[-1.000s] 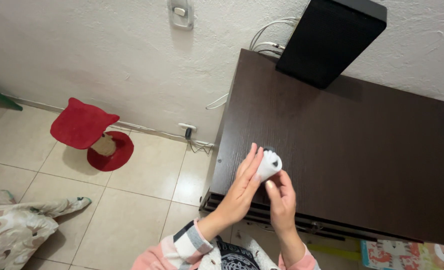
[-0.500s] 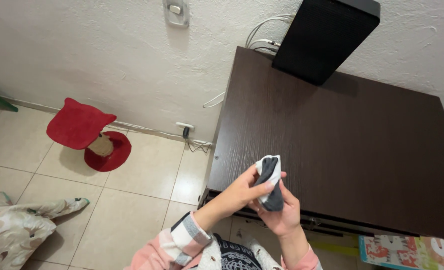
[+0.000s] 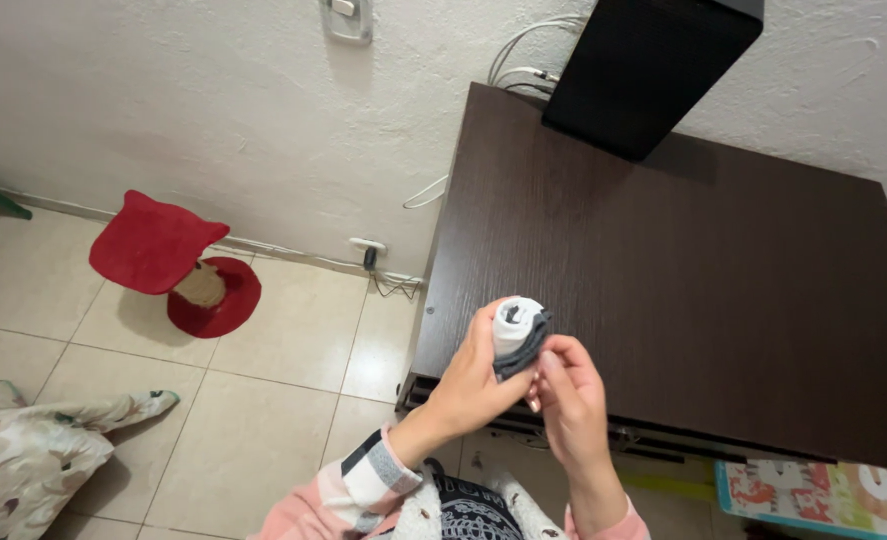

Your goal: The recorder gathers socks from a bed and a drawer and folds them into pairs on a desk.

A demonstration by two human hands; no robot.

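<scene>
My left hand (image 3: 476,375) grips a rolled-up bundle of white and dark grey fabric, apparently socks (image 3: 517,333), held upright above the front edge of a dark brown wooden cabinet top (image 3: 684,280). My right hand (image 3: 567,395) pinches the lower grey part of the rolled socks from the right side. Both wrists wear pink plaid sleeves.
A black speaker box (image 3: 654,65) stands at the cabinet's back edge against the white wall, with cables behind it. On the tiled floor sit a small red cat stand (image 3: 169,255) and a patterned cushion (image 3: 24,450). A colourful mat (image 3: 814,500) lies at the lower right.
The roll has turned in my hands, white end now up and grey below. My left hand went from flat fingers to a wrap around it; my right hand shifted to its lower side.
</scene>
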